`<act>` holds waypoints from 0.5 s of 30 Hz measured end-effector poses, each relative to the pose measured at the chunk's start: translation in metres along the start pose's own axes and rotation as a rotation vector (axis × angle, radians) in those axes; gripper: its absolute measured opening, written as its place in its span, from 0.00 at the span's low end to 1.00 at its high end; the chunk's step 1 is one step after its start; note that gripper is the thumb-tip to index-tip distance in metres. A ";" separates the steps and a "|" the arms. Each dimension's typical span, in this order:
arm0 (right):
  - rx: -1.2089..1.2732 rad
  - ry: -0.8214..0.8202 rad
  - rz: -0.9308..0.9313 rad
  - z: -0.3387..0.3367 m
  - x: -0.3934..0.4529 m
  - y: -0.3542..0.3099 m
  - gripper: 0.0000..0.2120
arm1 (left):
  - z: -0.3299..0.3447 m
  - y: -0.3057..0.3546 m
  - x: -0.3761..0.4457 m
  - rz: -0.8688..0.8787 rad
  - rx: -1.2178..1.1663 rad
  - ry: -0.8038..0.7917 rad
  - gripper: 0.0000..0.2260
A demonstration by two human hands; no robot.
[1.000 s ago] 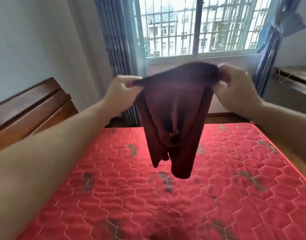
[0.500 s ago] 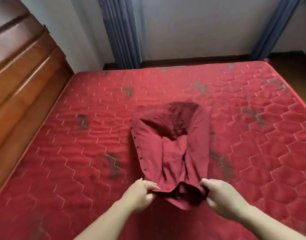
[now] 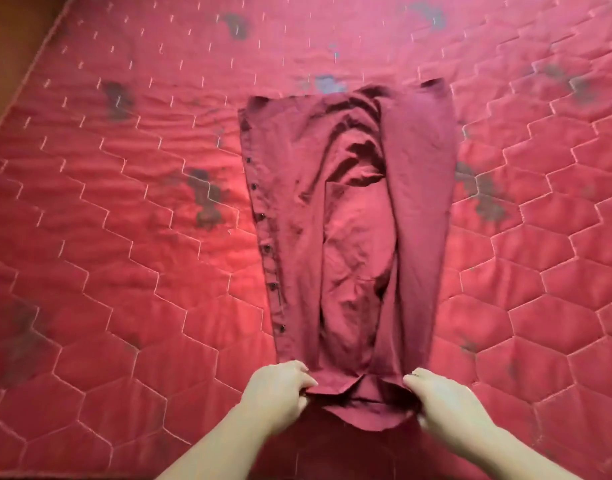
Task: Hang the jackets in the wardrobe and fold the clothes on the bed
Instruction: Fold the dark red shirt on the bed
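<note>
A dark red button-up shirt [image 3: 346,216] lies flat on the red quilted mattress [image 3: 124,271], folded lengthwise into a long strip with its sleeves tucked in the middle. A row of dark buttons runs down its left edge. The collar end is nearest me. My left hand [image 3: 276,393] pinches the near left corner of the shirt, and my right hand [image 3: 439,400] pinches the near right corner. Both hands rest low on the mattress.
The mattress fills nearly the whole view, with dark blotches scattered in its hexagon quilting. A strip of brown wooden bed frame [image 3: 13,39] shows at the top left corner.
The shirt went from hanging in the air before the window to lying spread out on the mattress. My view tilted down, and the shirt has been drawn out longer and flatter.
</note>
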State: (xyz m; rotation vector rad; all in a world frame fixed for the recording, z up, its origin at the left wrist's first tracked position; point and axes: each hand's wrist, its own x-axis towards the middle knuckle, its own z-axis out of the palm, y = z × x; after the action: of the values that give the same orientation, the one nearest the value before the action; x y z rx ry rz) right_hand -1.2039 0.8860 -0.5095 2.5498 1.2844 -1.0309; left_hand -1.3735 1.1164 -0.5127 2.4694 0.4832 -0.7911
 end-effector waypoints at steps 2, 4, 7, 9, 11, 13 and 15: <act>-0.007 0.002 0.004 0.009 -0.001 0.000 0.10 | 0.014 -0.001 -0.003 0.033 0.053 0.034 0.17; -0.010 0.001 -0.002 0.014 -0.001 0.000 0.08 | 0.021 0.000 -0.004 0.049 0.092 0.066 0.17; 0.002 0.011 -0.050 0.007 0.000 0.006 0.09 | 0.018 -0.002 -0.002 0.084 0.079 0.111 0.15; 0.079 0.089 -0.072 -0.006 0.004 0.012 0.10 | 0.005 -0.006 0.006 0.093 -0.005 0.147 0.13; 0.309 0.194 0.006 -0.027 0.012 0.017 0.07 | -0.019 -0.008 0.018 0.027 -0.255 0.208 0.08; 0.584 0.252 0.096 -0.055 0.028 0.021 0.06 | -0.049 -0.009 0.035 -0.059 -0.501 0.241 0.07; 0.835 0.227 0.114 -0.084 0.048 0.025 0.08 | -0.080 -0.007 0.055 -0.088 -0.638 0.258 0.08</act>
State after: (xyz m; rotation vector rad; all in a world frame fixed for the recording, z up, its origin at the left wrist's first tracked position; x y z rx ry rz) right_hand -1.1212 0.9342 -0.4797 3.3685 0.8200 -1.5331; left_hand -1.2993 1.1766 -0.4922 1.9583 0.7994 -0.2774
